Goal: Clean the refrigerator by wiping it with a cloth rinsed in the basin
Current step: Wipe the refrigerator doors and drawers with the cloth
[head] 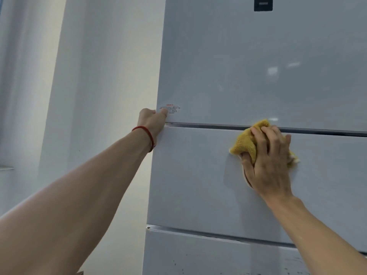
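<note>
Head view shows my crumpled yellow terry cloth (248,142) pressed flat on the front of the tall pale-grey glossy refrigerator (258,66), under my right hand (270,163). That hand has its fingers spread and bent over the bunched fabric, with the thumb tucked into its lower edge, so I grip the cloth and push it against the middle drawer panel (198,185), just below the dark horizontal seam (208,126) that parts it from the upper door.

My left hand (152,121), out to the left of the cloth, is curled round the refrigerator's left edge at the level of that seam, with one fingertip on the door front touching a small red-printed label (171,108); it braces me and holds nothing loose. A red string bracelet (148,135) sits on that wrist.

I judge the wiping to be in mid-course: the upper door looks smooth and free of marks, while the lowest panel (198,259), below both hands, carries dark specks and needs cleaning. The basin for rinsing is not in sight. Beyond my left hand stands a plain white wall (99,76).
</note>
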`<state>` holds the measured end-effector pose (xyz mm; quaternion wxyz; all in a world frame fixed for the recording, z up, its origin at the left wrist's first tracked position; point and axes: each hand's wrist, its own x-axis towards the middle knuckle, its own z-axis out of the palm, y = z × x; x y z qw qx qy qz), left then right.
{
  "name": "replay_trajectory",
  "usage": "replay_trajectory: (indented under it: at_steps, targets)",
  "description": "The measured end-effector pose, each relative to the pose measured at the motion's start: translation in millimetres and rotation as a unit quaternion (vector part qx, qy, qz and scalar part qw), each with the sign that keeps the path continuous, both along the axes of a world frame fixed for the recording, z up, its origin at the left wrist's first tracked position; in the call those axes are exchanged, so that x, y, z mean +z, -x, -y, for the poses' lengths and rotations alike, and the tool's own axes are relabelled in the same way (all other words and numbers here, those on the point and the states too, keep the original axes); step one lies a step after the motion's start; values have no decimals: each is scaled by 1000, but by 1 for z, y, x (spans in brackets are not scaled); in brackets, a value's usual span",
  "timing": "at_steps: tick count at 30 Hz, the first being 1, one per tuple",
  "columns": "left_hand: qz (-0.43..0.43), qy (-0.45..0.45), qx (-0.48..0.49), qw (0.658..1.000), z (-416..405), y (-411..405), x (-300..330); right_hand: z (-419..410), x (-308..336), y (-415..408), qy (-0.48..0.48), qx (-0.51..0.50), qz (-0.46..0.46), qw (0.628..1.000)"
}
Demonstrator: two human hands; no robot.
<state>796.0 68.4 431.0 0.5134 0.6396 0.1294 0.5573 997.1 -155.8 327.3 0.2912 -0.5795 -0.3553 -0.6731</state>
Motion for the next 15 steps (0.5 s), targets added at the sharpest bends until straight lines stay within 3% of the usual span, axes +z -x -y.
replay_trajectory:
  at_steps: [5,8,15]
  targets:
    - [38,-43,59,997,1,12,-3,-3,1,-4,9,-52,20,998]
    - [48,-56,46,996,12,31,-3,-4,-4,1,1,-30,53,998]
    - [62,-75,47,994,34,71,-1,-96,42,122,-56,26,200,978]
